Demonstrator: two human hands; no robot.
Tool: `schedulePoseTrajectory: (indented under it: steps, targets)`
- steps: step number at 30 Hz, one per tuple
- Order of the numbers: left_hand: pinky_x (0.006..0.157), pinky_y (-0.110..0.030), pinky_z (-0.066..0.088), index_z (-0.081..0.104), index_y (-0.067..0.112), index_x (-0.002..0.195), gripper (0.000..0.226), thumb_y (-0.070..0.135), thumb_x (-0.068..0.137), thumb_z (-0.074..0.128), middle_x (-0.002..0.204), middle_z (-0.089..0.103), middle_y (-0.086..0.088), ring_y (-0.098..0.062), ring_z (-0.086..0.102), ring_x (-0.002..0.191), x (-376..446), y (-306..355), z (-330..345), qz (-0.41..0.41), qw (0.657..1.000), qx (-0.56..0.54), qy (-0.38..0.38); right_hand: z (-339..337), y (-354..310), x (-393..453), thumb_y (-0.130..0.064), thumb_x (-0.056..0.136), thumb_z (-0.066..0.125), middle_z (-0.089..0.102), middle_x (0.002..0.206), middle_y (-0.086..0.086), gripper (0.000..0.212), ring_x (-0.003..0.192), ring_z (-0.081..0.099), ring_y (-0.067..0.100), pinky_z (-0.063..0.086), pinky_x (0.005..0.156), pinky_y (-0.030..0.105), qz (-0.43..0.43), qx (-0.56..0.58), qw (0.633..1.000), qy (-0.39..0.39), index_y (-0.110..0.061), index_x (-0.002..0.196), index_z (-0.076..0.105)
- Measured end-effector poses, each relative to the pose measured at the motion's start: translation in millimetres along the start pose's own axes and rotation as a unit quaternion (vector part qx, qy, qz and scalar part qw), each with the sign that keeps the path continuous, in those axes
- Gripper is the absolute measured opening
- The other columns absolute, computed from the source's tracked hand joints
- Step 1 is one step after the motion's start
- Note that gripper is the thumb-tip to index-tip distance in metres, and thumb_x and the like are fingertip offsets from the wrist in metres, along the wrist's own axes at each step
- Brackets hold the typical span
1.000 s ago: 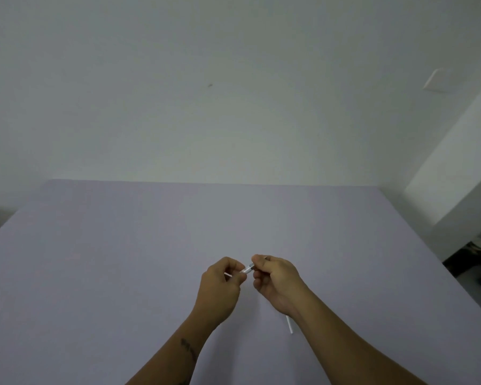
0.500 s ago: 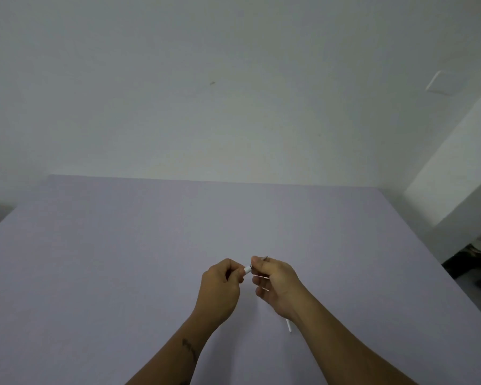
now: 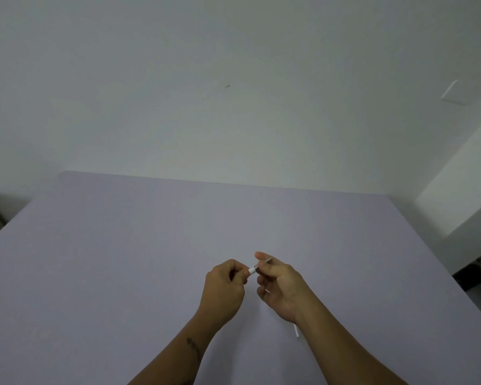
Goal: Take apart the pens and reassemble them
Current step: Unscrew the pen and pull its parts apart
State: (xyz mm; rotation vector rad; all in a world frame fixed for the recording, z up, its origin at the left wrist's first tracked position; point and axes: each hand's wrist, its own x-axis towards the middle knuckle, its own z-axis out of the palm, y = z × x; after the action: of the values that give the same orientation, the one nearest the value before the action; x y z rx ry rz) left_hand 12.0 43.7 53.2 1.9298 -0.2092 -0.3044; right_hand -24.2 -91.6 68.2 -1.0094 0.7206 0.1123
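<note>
Forearms enter from the 6 o'clock edge of the head view and meet a little below the middle. The left forearm carries a small dark mark on its skin. Just beside the right wrist, at about 5 o'clock from the hands, a thin white tube (image 3: 296, 330) lies on the lavender tabletop (image 3: 122, 259); only its lower end shows, the rest is hidden under the wrist.

The left hand (image 3: 225, 290) is curled into a loose fist, and its fingers (image 3: 235, 269) close around one end of the pen part (image 3: 252, 270). The visible piece of this part is short, white and round, with a darker section on its right side where the right hand (image 3: 282, 287) takes it. The right thumb and first finger pinch that darker end, and a thin dark tip sticks out above them toward 1 o'clock. The other right fingers (image 3: 261, 290) are bent but loose, and a small white sliver shows between them; what it is I cannot tell. The two hands are just beside each other, joined only through the pen part, which is held above the tabletop and points from 8 o'clock to 2 o'clock.

Farther away the tabletop runs bare to its far edge at 12 o'clock. Behind it stands a pale wall (image 3: 233, 79) with a small dark spot and, at 2 o'clock, a white switch plate (image 3: 456, 93).
</note>
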Motion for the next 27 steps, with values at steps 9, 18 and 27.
schedulePoseTrajectory:
  steps: [9,18,27]
  targets:
    - [0.046,-0.015,0.036,0.068,0.014,0.08,0.02,0.013,0.096,0.056,0.061,0.057,0.002,-0.007,0.041,0.048,2.3,-1.2,2.5,-0.018,1.0,-0.007,-0.001,1.4,2.0,3.2,-0.007,0.098,0.06,0.054,0.077,0.005,0.014,0.066,0.046,0.015,0.042,0.058,0.028,-0.014,-0.026,0.998,0.05,-0.005,0.101,0.073]
    - [0.048,-0.016,0.038,0.067,0.015,0.078,0.02,0.012,0.096,0.056,0.062,0.057,0.002,-0.008,0.043,0.05,2.8,-5.6,3.0,-0.025,1.0,-0.003,-0.009,-9.3,4.7,2.0,-0.01,0.098,0.06,0.054,0.079,0.004,0.02,0.062,0.045,0.014,0.042,0.054,0.025,0.01,-0.05,0.999,0.018,-0.009,0.111,0.073]
    - [0.05,-0.018,0.039,0.068,0.015,0.079,0.021,0.014,0.096,0.056,0.066,0.06,0.002,-0.009,0.044,0.052,5.1,-5.9,-0.9,-0.022,0.999,0.002,-0.027,-3.7,1.9,3.4,-0.002,0.1,0.052,0.054,0.08,0.007,0.022,0.068,0.047,0.016,0.044,0.059,0.029,-0.021,-0.065,0.996,0.048,-0.006,0.101,0.074]
